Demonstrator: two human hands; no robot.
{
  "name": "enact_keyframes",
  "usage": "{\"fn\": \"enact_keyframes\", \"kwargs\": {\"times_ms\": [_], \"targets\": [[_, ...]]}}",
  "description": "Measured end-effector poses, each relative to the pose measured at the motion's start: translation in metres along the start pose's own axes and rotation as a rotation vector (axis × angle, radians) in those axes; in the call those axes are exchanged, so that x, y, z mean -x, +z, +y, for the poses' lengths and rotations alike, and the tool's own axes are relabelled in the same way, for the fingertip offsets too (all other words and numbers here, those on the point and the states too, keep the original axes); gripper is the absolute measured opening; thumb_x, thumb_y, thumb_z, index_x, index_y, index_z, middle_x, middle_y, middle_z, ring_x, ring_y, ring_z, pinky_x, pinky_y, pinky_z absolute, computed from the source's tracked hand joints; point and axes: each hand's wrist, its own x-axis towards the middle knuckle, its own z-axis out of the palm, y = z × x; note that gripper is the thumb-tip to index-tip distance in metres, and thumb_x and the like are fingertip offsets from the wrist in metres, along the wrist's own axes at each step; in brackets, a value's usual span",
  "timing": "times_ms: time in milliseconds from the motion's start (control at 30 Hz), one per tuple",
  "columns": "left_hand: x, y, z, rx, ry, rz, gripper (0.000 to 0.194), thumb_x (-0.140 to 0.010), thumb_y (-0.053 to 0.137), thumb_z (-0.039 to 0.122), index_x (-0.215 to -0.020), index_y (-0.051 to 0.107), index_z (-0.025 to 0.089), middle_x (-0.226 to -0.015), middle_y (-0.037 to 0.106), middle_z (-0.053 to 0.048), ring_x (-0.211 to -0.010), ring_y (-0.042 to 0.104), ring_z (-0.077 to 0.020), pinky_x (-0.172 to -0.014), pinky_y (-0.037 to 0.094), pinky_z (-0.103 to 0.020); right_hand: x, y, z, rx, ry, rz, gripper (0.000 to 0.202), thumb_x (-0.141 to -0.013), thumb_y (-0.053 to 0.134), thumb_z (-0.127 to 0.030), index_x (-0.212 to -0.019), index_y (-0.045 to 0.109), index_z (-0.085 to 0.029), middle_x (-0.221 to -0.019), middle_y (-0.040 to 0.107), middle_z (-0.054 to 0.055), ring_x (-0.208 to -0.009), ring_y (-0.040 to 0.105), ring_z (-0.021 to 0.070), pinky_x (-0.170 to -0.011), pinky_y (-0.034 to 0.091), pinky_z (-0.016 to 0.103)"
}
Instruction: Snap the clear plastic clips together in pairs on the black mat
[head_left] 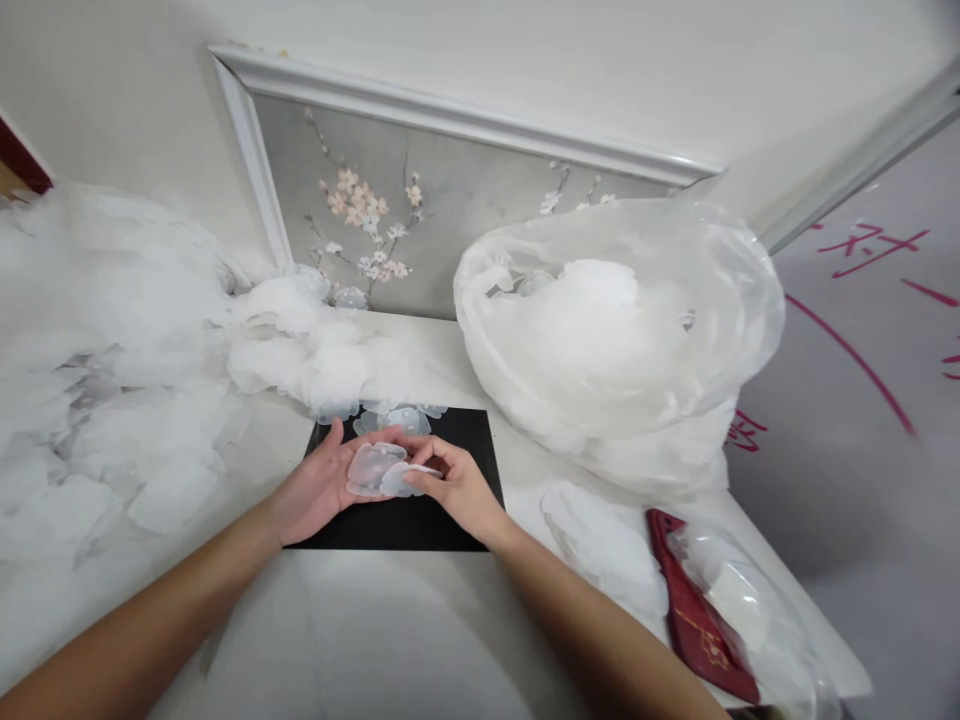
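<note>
My left hand lies palm up over a black mat, its fingers stretched out. On its fingers rests a thin, translucent whitish piece with a rounded, scalloped outline. My right hand pinches a second piece of the same sort between thumb and fingers. That piece partly overlaps the one on my left palm. Behind my fingers, several more translucent pieces lie at the mat's far edge. What exactly the pieces are, I cannot tell.
A big clear plastic bag full of white pieces stands at the back right. Heaps of similar pieces cover the left side. A smaller pile, a red phone and a plastic pouch lie right. A framed flower picture stands behind.
</note>
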Motion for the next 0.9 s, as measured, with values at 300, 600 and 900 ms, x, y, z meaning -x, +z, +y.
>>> {"fn": "enact_keyframes", "kwargs": {"times_ms": [300, 600, 900], "targets": [[-0.011, -0.016, 0.0, -1.241, 0.492, 0.461, 0.033, -0.095, 0.054, 0.044, -0.111, 0.067, 0.019, -0.126, 0.051, -0.007, -0.117, 0.048, -0.0255, -0.103, 0.031, -0.032, 0.011, -0.037, -0.042, 0.654, -0.22, -0.786, 0.023, -0.078, 0.073, -0.023, -0.097, 0.062, -0.018, -0.125, 0.06, 0.006, -0.122, 0.052, 0.0244, -0.101, 0.035, 0.038], [-0.033, -0.033, -0.011, -1.444, 0.589, 0.386, 0.032, -0.091, 0.054, 0.035, -0.112, 0.066, 0.014, -0.117, 0.056, -0.014, -0.11, 0.045, -0.0336, -0.102, 0.029, -0.041, -0.048, -0.019, 0.002, 1.303, -0.248, -0.179, 0.029, -0.085, 0.064, -0.019, -0.111, 0.061, -0.007, -0.121, 0.058, 0.017, -0.113, 0.052, 0.0319, -0.096, 0.04, 0.044], [-0.02, -0.026, 0.011, -1.607, 0.624, 0.534, 0.022, -0.09, 0.046, 0.033, -0.081, 0.058, 0.016, -0.087, 0.057, -0.01, -0.089, 0.051, -0.0266, -0.077, 0.034, -0.033, -0.035, -0.03, 0.004, 0.002, 0.106, 0.328, 0.022, -0.076, 0.06, -0.031, -0.072, 0.045, -0.015, -0.067, 0.048, -0.001, -0.061, 0.044, 0.01, -0.059, 0.036, 0.024]]}}
